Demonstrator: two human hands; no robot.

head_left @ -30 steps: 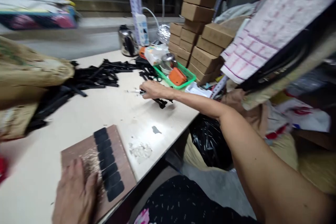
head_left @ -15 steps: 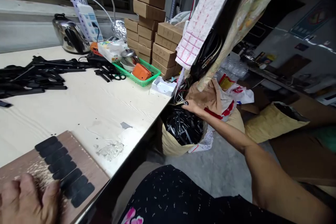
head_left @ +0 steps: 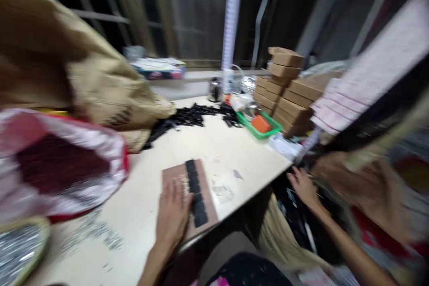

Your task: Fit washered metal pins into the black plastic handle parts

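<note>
My left hand [head_left: 172, 216] lies flat, fingers stretched out, on a brown board [head_left: 187, 196] near the table's front edge. A row of several black strips [head_left: 195, 192] runs along the board just right of my fingers. My right hand [head_left: 301, 185] reaches down past the table's right edge into a sack of black parts [head_left: 298, 219]. The picture is smeared, so what its fingers do cannot be made out.
A heap of long black parts [head_left: 191, 116] lies at the back of the pale table [head_left: 231, 147]. A green basket [head_left: 259, 127] and stacked cardboard boxes [head_left: 284, 85] stand at the back right. A tan sack [head_left: 83, 80] and a red-rimmed bag [head_left: 56, 165] fill the left.
My right hand went from the black parts on the table down to the sack beside the table and stays there. The view swung right, then back left and wider. My left hand stayed on the board.
</note>
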